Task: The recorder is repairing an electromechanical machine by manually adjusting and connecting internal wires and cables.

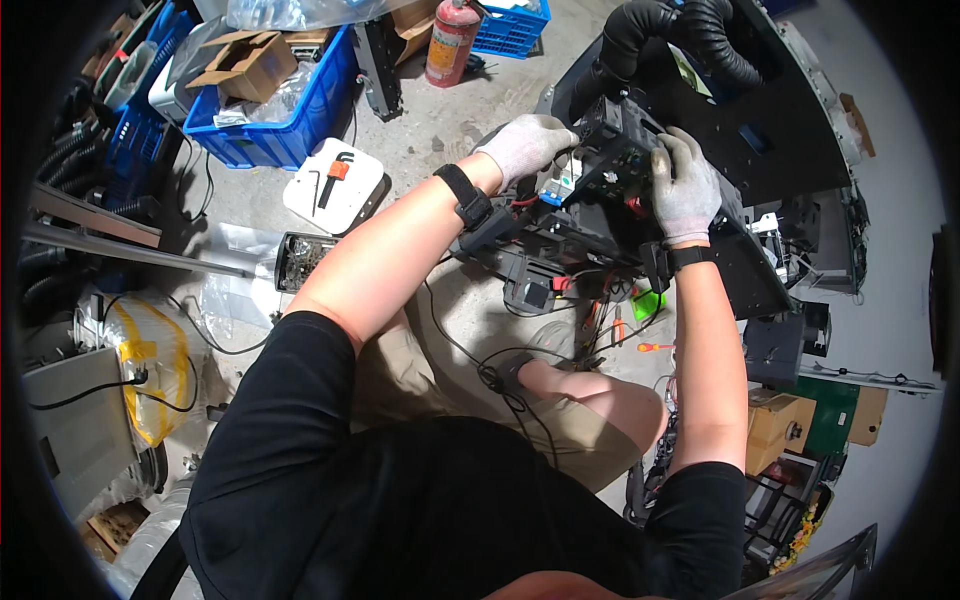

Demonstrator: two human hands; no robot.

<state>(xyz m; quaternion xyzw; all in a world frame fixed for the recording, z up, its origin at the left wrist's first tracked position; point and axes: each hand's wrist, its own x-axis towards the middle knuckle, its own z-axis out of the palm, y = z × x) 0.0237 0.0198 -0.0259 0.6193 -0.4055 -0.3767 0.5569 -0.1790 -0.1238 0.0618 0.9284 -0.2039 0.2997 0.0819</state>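
Note:
In front of me stands a black machine unit with wires, screws and small fittings showing on it. My left hand, in a pale work glove, is closed with its fingertips on the unit's left upper edge. My right hand, gloved too, has its fingers curled over the right side. A white and blue connector piece shows just below my left fingers. Lower on the unit sits a small black box with a display. My fingertips are partly hidden against the dark parts.
Behind the unit rises a black panel with a ribbed hose. Cables, a screwdriver and a green tray lie near my feet. To the left are hex keys on a white lid, a blue crate and a fire extinguisher.

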